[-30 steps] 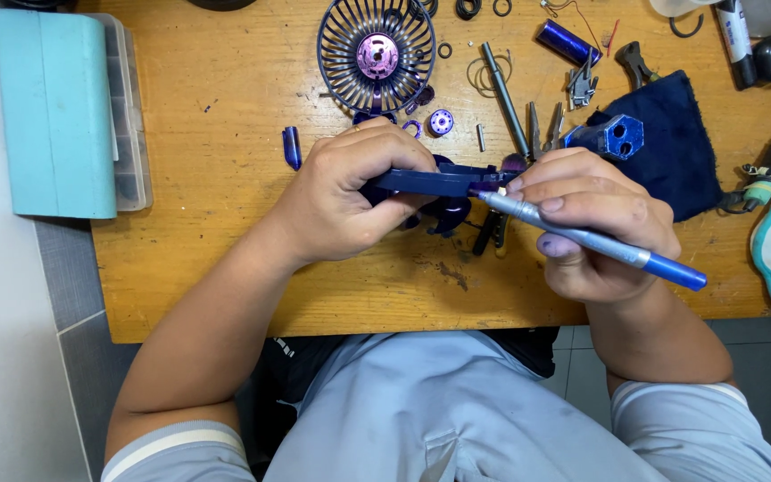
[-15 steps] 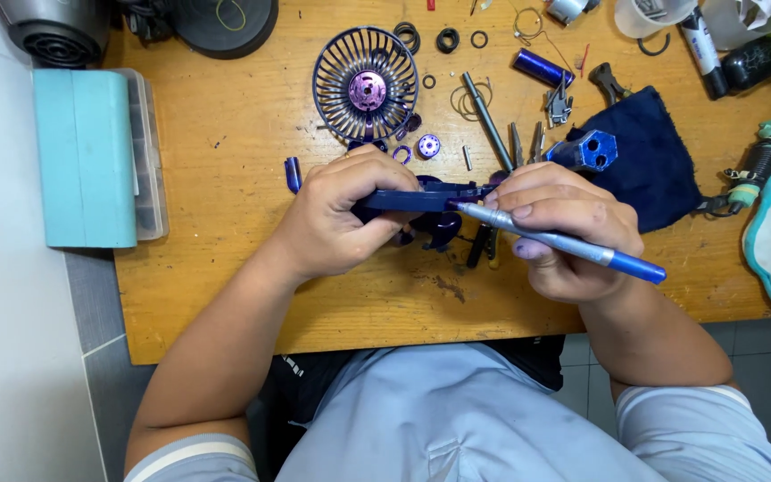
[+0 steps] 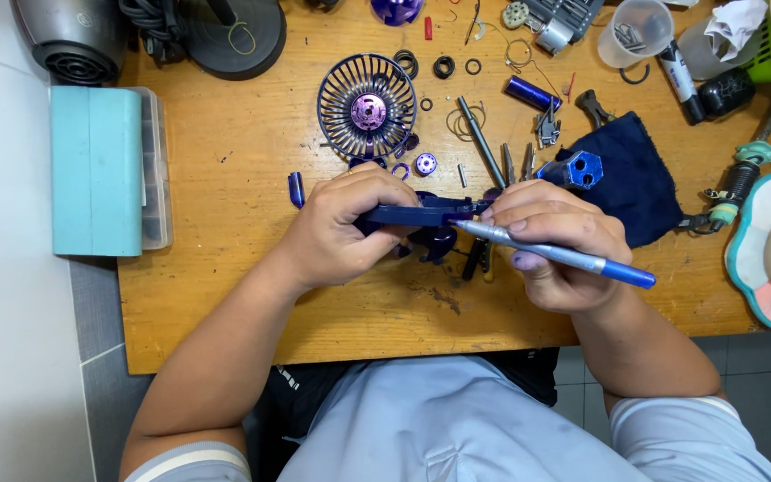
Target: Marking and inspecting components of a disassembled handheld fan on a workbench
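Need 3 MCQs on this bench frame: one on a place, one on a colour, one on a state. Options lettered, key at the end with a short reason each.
1. Where does the round fan grille lie?
A. on the table beyond the hands
B. on the teal box
C. on the dark cloth

2. What colour is the back end of the pen-like tool?
A. red
B. blue
C. yellow

3. How is the dark blue part held?
A. lying loose on the table
B. gripped in the left hand
C. clamped in a vise

Key: A, it lies flat on the wooden table past the knuckles; B, the silver shaft ends in blue; B, left fingers wrap it while the right hand holds the tool.
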